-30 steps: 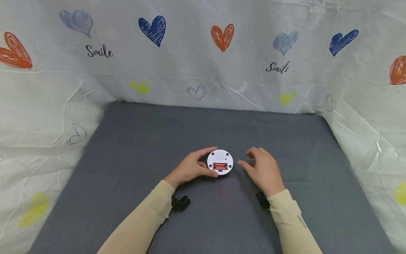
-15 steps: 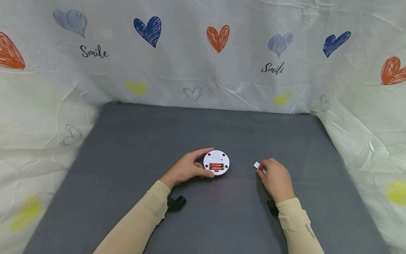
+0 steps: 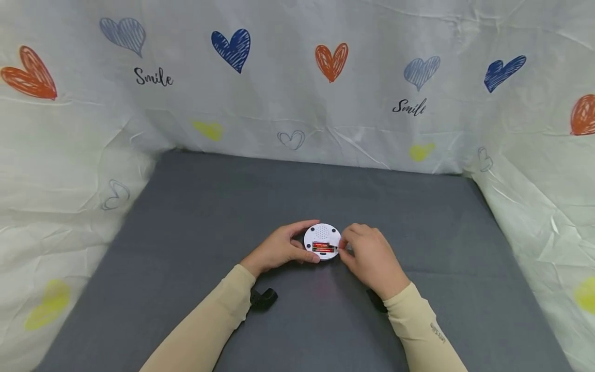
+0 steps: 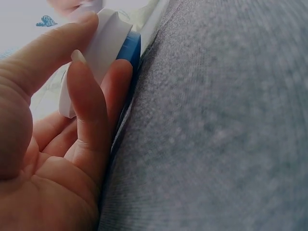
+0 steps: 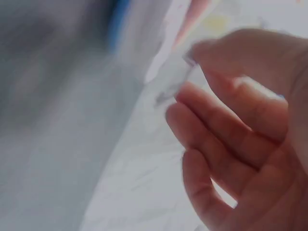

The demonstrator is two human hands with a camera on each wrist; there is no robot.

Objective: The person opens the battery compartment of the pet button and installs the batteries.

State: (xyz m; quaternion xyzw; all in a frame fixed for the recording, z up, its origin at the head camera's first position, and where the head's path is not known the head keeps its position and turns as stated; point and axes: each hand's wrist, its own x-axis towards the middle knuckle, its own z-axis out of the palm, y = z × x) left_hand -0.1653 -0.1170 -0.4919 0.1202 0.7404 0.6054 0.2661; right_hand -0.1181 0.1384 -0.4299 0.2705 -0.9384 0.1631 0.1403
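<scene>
Fig. Two hands at a small round device, head view w/ both wrist views.

L hand: fingers curled round the rim of the round white device, thumb on the far edge, other fingers on the near edge; the left wrist view shows the white rim w/ a blue band beneath it, pinched between fingertips and lying on the grey cloth. R hand: fingertips closed in a pinch on a small white cover piece, held at the device's right edge; the right wrist view is blurred, so the piece's exact shape cannot be told.

Device: lies underside up, approx. centre of the grey surface, between the two hands. Open battery bay w/ red-orange cells visible; speaker holes above it.

Technique (judgement): the step looks like seating the cover over the bay. Keep the L hand firm so the device does not skid or spin on the cloth. Bring the cover in low and flat, square to the bay's long edges; seat the tab side first, then press the free edge down. Do not force it if it rides crooked: lift and realign. Keep fingertips off the cells.

Surroundings: white heart-print sheet walls the surface on three sides.
</scene>
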